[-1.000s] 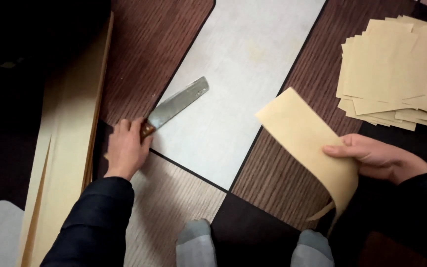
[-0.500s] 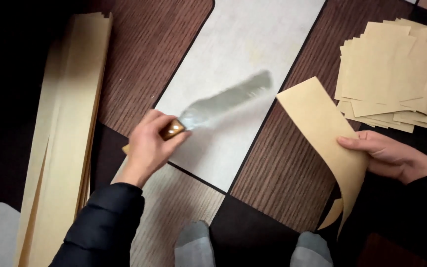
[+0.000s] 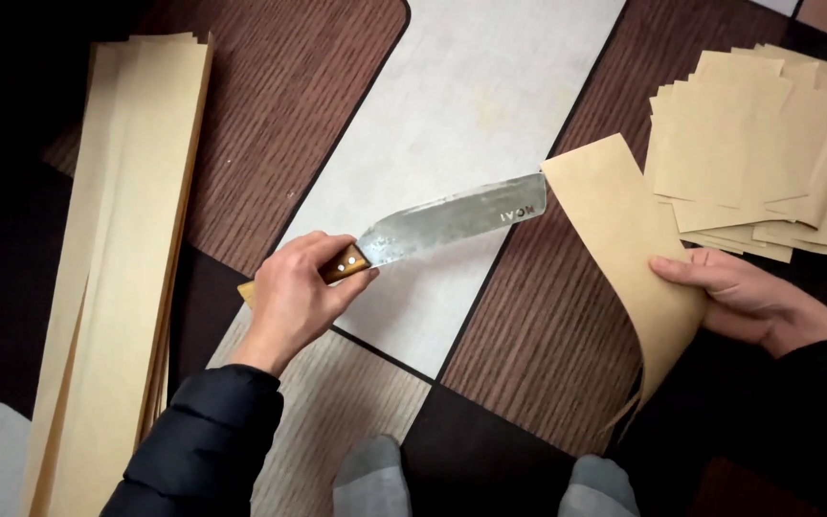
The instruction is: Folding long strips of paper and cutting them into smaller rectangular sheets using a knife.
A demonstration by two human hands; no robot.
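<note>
Left hand [image 3: 294, 302]: we clamp fingers on knife [image 3: 457, 220] handle.
Right hand [image 3: 753, 302]: we pinch the strip [image 3: 624, 239]; it looks thin and floppy.

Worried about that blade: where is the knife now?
In the head view, centre: the knife is in the left hand, tip by the folded paper strip.

Bare floor [image 3: 490, 105] lies open between the hands. Long paper strips [image 3: 117, 287] block the left; a cut-sheet pile [image 3: 768, 153] crowds the right.
</note>
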